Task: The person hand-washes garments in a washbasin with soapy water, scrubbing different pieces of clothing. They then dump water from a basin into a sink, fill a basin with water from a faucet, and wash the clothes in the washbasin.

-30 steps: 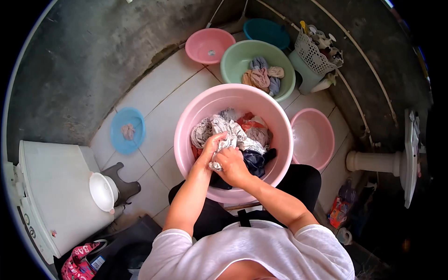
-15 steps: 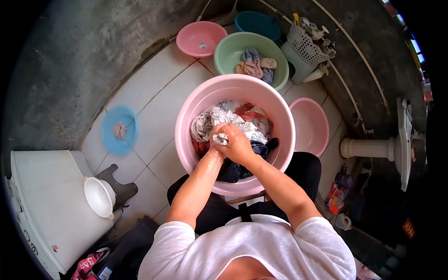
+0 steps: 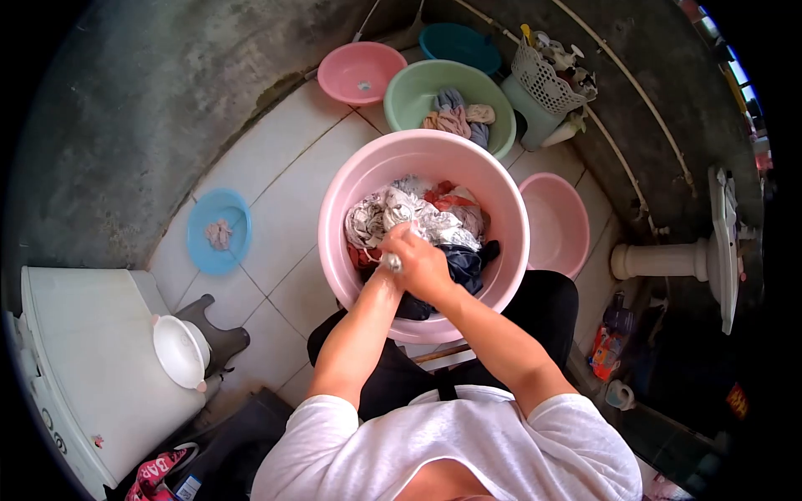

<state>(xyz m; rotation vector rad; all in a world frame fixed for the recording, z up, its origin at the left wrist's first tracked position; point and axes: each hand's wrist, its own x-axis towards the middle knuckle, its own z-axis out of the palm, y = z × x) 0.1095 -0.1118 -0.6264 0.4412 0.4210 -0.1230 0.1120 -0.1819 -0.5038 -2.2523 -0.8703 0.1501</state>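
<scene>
Both of my hands are pressed together above the large pink tub [image 3: 344, 175], closed round a bunched white patterned cloth [image 3: 391, 262]. A wad of it pokes out between them. My right hand [image 3: 424, 269] wraps over the front and covers much of my left hand [image 3: 393, 245]. From the far side of the hands, the pale cloth runs into the heap of wet laundry [image 3: 443, 225]. Dark navy fabric [image 3: 466, 264] lies beside my right hand, and a red piece [image 3: 447, 195] is farther back in the tub.
Behind the tub stands a green basin [image 3: 405, 96] with twisted clothes. A pink basin [image 3: 553, 225] is at its right, a blue one [image 3: 219, 260] at the left. A white bowl [image 3: 179, 351] rests on a dark stool [image 3: 221, 334]. A sink pedestal [image 3: 660, 260] stands right.
My joined hands have shifted slightly down and turned, and the cloth end between them sits lower. More of the pale cloth shows beyond my fingers. The view has moved a little.
</scene>
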